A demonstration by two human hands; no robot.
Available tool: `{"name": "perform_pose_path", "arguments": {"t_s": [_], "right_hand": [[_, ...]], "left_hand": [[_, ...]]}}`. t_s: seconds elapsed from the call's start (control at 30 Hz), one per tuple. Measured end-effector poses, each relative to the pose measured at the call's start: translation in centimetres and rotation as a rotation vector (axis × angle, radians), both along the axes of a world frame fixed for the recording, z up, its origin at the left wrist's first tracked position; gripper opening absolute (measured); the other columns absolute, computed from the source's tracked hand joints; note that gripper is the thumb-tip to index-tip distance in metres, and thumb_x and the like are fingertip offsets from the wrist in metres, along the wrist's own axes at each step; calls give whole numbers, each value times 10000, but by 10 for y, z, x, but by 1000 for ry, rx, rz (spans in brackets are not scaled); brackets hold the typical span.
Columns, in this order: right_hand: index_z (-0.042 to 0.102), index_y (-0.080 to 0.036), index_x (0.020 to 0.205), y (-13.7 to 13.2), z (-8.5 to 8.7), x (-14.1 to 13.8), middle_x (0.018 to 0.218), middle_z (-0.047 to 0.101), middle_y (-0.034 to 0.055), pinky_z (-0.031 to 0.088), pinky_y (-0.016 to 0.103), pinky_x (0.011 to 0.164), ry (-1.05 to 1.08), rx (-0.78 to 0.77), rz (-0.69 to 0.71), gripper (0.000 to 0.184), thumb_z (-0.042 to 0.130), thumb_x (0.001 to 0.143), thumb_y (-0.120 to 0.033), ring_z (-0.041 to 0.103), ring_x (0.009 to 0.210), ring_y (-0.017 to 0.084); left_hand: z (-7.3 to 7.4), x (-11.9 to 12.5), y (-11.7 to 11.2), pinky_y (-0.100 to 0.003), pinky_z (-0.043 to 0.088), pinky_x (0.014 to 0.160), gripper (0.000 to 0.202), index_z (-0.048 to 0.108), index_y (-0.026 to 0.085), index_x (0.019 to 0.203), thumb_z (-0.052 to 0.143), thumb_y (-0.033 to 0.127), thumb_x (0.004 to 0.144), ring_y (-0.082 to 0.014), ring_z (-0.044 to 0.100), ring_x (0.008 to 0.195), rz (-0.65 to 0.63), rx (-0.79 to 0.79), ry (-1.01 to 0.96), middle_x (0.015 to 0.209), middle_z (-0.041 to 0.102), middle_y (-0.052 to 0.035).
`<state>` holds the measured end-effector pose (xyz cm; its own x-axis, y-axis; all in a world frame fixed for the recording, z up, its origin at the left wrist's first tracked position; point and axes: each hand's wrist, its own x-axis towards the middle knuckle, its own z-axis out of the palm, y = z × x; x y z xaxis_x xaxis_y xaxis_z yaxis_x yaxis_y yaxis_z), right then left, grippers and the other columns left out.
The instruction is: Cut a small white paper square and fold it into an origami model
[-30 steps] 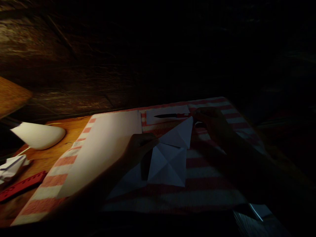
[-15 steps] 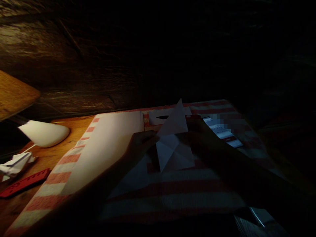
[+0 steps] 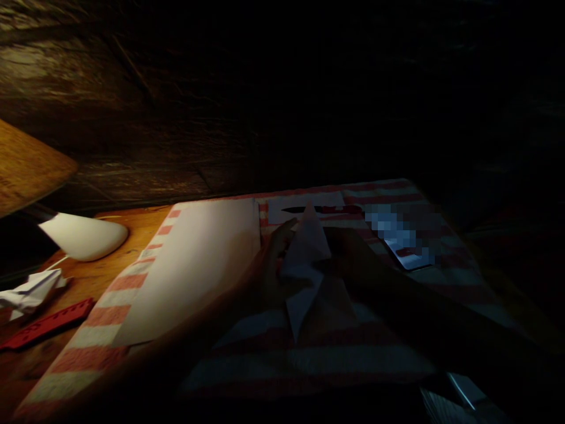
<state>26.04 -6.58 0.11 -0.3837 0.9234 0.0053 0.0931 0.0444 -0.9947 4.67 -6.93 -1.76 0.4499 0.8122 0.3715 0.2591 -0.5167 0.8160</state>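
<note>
The scene is very dark. A creased white folded paper (image 3: 305, 259) stands lifted off the red-and-white striped cloth (image 3: 362, 347), pinched together into a narrow pointed shape. My left hand (image 3: 271, 259) grips its left side, fingers closed against the paper. From the right, my right hand (image 3: 348, 256) presses in on the other side, also closed on the paper. Both forearms run in from the lower corners of the view.
A large white sheet (image 3: 198, 265) lies left of my hands. Behind them is a smaller paper with a dark knife or pen (image 3: 318, 209). A lit phone (image 3: 399, 238) lies right. On the wooden table: a white lamp base (image 3: 83, 235), crumpled paper (image 3: 29, 291), a red ruler (image 3: 44, 324).
The paper lay mostly flat a second ago. Both hands lifted it and squeezed its sides together into a narrow upright fold. My right hand moved off the phone, which now shows.
</note>
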Motion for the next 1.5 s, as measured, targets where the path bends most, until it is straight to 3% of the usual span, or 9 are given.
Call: {"name": "perform_pose_path", "arguments": {"t_s": [0.07,0.23,0.33,0.43,0.67,0.9,1.1,1.27,1.5], "right_hand": [[763,-159,962,0,1,1,1008,771,86,553,366,778,-12,3,-6,238,740,725,-158,703,895,244],[753,-155,908,-2,1,1,961,762,81,529,320,694,-48,21,-20,183,721,831,-318,696,864,241],[742,-147,882,-4,0,3,881,749,89,496,295,613,-93,-17,-26,332,675,889,-472,689,805,239],[750,-149,900,-6,1,5,894,760,94,486,290,581,-130,-74,-8,391,696,868,-535,685,755,230],[749,-147,934,-5,1,6,932,773,115,522,342,629,-182,-133,68,429,687,868,-566,719,788,268],[725,-141,907,1,-8,7,851,726,78,465,318,624,-42,-141,85,379,718,851,-516,646,695,194],[721,-142,881,-3,-7,6,822,702,72,427,301,597,53,-144,78,392,721,836,-531,607,658,171],[690,-170,826,14,-14,7,759,678,55,426,303,561,112,-43,-152,380,695,832,-550,593,621,175],[645,-195,776,33,-23,6,657,606,3,388,286,516,139,3,-230,277,735,769,-457,510,544,144]], "left_hand": [[-2,1,-2,-434,526,1014,1120,203,270,1598,883,297,708,-338,566,1288,5,76,88,1497,489,-183],[-1,3,4,-365,520,968,602,500,190,1442,688,242,872,-276,642,1168,121,43,26,1320,652,-143],[-1,3,11,-252,500,675,240,717,131,985,729,305,820,-188,661,774,182,-234,-130,860,728,-60],[-3,4,16,-224,411,536,340,640,128,656,718,425,803,-145,575,598,235,-311,-196,609,618,-21],[6,9,19,-252,462,552,448,703,126,757,760,566,700,-176,631,616,209,-481,-363,697,696,-59],[14,6,26,-235,405,514,437,650,127,630,865,508,613,-128,562,518,212,-595,-462,572,629,-15],[24,17,44,-277,489,585,362,723,124,743,885,417,605,-177,649,581,185,-669,-500,630,700,-39],[14,34,57,-313,524,630,354,731,125,765,899,380,586,-237,709,677,203,-685,-522,673,733,-63],[-1,35,57,-379,552,818,473,740,142,921,898,425,576,-286,733,887,206,-634,-604,823,773,-68]]}}
